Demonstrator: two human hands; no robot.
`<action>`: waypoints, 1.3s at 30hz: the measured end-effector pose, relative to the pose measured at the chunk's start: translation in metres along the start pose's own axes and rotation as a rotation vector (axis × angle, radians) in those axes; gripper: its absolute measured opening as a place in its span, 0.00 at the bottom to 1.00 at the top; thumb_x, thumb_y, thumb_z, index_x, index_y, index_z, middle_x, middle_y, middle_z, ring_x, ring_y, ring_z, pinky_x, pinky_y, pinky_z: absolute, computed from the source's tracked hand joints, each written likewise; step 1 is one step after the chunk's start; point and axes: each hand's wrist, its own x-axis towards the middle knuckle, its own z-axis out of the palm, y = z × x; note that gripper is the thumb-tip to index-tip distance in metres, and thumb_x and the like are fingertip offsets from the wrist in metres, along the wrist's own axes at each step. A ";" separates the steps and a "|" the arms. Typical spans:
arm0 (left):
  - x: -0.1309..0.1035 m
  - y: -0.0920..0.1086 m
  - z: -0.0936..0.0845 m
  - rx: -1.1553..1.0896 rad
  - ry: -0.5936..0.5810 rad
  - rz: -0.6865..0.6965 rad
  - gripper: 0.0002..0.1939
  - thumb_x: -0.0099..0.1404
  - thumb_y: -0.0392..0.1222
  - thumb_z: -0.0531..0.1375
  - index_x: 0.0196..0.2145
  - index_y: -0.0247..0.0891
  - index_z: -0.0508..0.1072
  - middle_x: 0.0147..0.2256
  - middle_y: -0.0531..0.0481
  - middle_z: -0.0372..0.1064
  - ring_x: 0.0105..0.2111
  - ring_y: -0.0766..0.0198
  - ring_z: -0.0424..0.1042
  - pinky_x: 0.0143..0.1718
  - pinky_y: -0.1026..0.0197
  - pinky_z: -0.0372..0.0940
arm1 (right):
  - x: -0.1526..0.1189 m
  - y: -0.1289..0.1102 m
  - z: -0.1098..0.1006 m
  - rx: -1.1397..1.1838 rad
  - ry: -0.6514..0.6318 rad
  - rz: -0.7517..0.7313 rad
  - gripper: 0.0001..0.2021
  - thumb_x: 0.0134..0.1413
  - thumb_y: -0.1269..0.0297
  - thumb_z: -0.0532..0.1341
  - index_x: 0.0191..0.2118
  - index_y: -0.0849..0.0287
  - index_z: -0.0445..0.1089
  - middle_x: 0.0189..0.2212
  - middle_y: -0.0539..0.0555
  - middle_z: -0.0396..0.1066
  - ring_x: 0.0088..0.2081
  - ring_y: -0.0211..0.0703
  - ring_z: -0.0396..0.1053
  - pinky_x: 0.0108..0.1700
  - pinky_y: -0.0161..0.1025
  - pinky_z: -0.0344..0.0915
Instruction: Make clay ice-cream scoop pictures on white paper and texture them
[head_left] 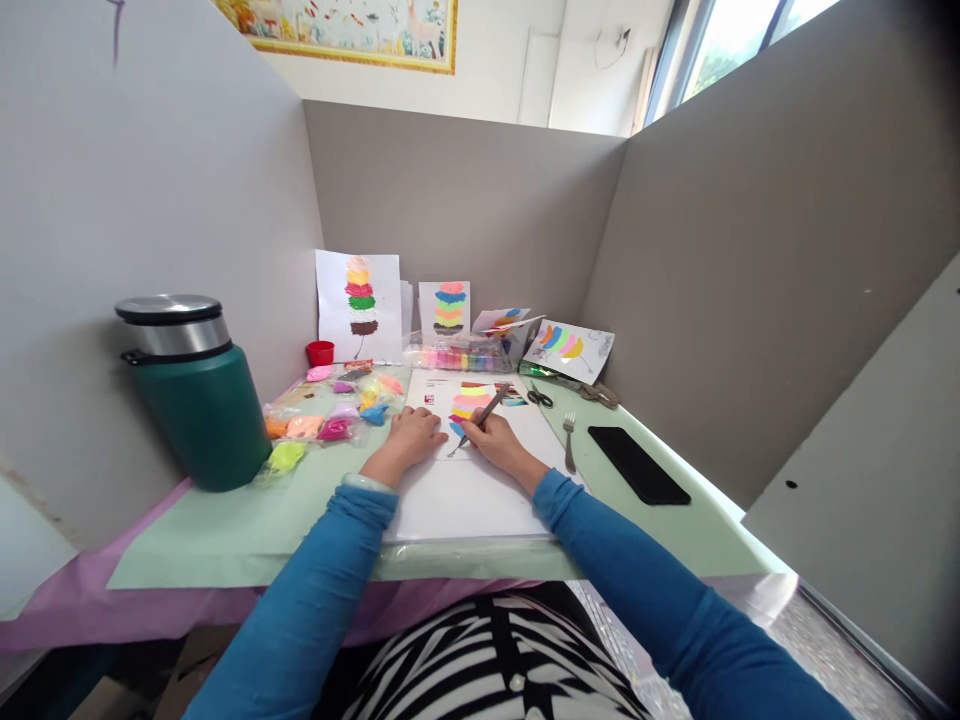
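My right hand (493,440) grips a dark pen (493,402), its tip low on a small white card (442,448). Bands of yellow, peach, magenta and blue clay (471,397) run down that card, partly covered by my fingers. A thin dark line shows below the bands, by the pen tip. My left hand (415,437) lies on the card's left edge with its fingers stretched out and holds nothing. Under the card is a large white sheet or board (465,510) with some print near its top.
Bags of coloured clay (334,428) and a green flask (199,400) stand left. Right lie scissors (538,397), a fork (570,440) and a black phone-like slab (637,465). Finished-looking cards (386,300) and a clear tray of colours (457,355) line the back. Grey partitions (465,190) enclose the table.
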 end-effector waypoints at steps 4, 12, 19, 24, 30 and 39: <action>0.000 0.001 -0.001 0.004 0.000 0.002 0.19 0.65 0.51 0.54 0.49 0.41 0.74 0.52 0.41 0.67 0.53 0.46 0.62 0.51 0.48 0.58 | 0.000 -0.001 0.000 -0.009 0.005 0.005 0.12 0.53 0.57 0.56 0.23 0.57 0.62 0.19 0.47 0.65 0.24 0.37 0.62 0.30 0.35 0.57; -0.001 0.000 -0.002 0.008 -0.005 0.004 0.19 0.65 0.51 0.54 0.49 0.42 0.74 0.53 0.42 0.67 0.53 0.46 0.62 0.51 0.48 0.58 | 0.001 0.001 0.000 -0.008 0.006 0.004 0.12 0.53 0.58 0.57 0.23 0.58 0.62 0.19 0.47 0.65 0.24 0.37 0.62 0.31 0.35 0.57; 0.000 0.000 -0.001 -0.003 -0.007 0.002 0.20 0.65 0.51 0.54 0.49 0.41 0.74 0.53 0.42 0.67 0.53 0.46 0.61 0.51 0.48 0.58 | 0.000 0.001 0.000 0.003 0.003 -0.001 0.12 0.53 0.59 0.56 0.23 0.57 0.61 0.18 0.46 0.64 0.24 0.37 0.61 0.30 0.34 0.57; 0.000 0.000 0.000 -0.001 -0.001 0.010 0.19 0.65 0.50 0.54 0.49 0.41 0.74 0.52 0.42 0.68 0.53 0.46 0.62 0.51 0.48 0.58 | 0.000 0.000 0.000 -0.004 0.011 0.005 0.12 0.53 0.57 0.56 0.23 0.57 0.61 0.19 0.47 0.64 0.24 0.37 0.62 0.30 0.35 0.57; -0.001 0.001 -0.001 0.000 -0.003 0.006 0.19 0.65 0.50 0.54 0.49 0.41 0.74 0.53 0.41 0.67 0.53 0.46 0.61 0.51 0.48 0.58 | 0.001 0.001 0.000 -0.005 0.016 0.004 0.13 0.53 0.56 0.56 0.23 0.57 0.62 0.19 0.47 0.65 0.24 0.37 0.62 0.31 0.35 0.58; -0.001 0.001 -0.003 -0.002 -0.006 0.005 0.19 0.65 0.50 0.54 0.48 0.41 0.74 0.52 0.42 0.68 0.53 0.46 0.62 0.51 0.48 0.58 | 0.001 0.002 0.000 0.004 0.008 0.004 0.12 0.53 0.58 0.56 0.23 0.57 0.61 0.18 0.47 0.64 0.24 0.37 0.61 0.30 0.35 0.57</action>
